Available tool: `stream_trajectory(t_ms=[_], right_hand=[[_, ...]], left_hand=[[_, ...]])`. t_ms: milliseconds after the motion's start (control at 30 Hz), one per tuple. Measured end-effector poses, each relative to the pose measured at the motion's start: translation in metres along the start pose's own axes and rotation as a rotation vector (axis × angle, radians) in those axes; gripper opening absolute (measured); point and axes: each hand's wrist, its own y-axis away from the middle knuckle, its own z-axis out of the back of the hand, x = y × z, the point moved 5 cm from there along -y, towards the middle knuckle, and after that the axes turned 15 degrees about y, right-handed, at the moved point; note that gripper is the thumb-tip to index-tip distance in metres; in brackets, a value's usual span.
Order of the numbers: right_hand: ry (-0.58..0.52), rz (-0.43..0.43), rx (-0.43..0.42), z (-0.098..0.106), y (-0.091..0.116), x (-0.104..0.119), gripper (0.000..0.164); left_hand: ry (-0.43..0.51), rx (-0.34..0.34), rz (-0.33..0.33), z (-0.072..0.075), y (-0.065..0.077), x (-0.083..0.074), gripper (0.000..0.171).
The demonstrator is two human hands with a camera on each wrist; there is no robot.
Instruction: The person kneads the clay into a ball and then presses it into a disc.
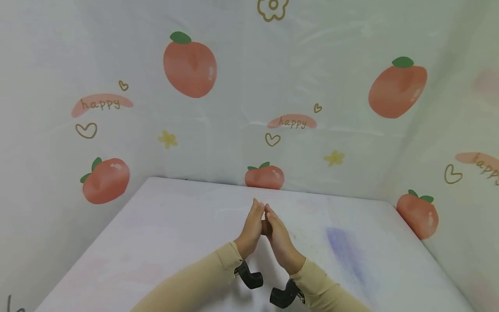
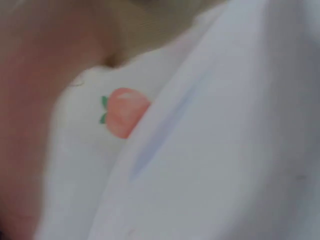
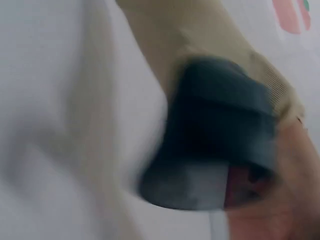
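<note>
Over the table, my left hand (image 1: 249, 232) and right hand (image 1: 282, 240) lean toward each other like a roof, fingers straight and tips nearly meeting. Between the two palms sits a small brown object (image 1: 266, 227); most of it is hidden by the hands, and I cannot tell its kind. Both palms press against its sides. The right wrist view has the black wrist camera (image 3: 220, 115) up close, with part of a hand (image 3: 300, 175) beyond it. A blurred hand (image 2: 25, 115) fills the left side of the left wrist view, without the brown object.
The white table (image 1: 175, 225) carries a faint blue smudge (image 1: 347, 251) to the right of the hands. Behind and beside it hangs a pale curtain (image 1: 226, 130) printed with red fruit, hearts and the word happy. Beige sleeves (image 1: 195, 281) cover the forearms.
</note>
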Motion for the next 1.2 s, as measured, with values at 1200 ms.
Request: stream_trajectory(t_ms=[1200], right_hand=[[-0.019,-0.016,0.002,0.018,-0.008,0.020,0.065]], left_hand=[[0.056,0.017,0.060,-0.016,0.020,0.003,0.068]])
